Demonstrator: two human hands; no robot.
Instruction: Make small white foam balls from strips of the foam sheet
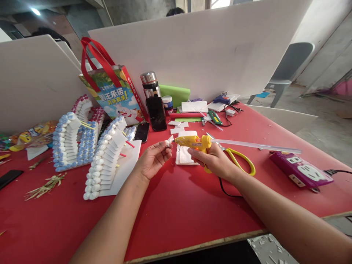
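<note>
Between thumb and fingertips my left hand point(154, 158) pinches a small white tissue piece point(169, 140). My right hand point(213, 158) is wrapped round the grip of a yellow glue gun point(192, 142), a small orange light glowing on its side. The gun's nozzle points left and is at the tissue piece; whether they touch I cannot tell. A long clear glue stick point(255, 145) sticks out of the gun's back. Below the gun lies a stack of white tissues point(187, 158). To the left stands a curved white model point(101, 165) covered in rows of white wads.
Yellow-handled scissors point(249, 165) lie behind my right wrist. A purple power strip point(301, 170) sits at right. Two phones point(156, 113), a steel flask point(150, 82), a printed bag point(118, 91) and blue-white models point(68, 141) stand at back left. A green cutter point(215, 117) lies farther back.
</note>
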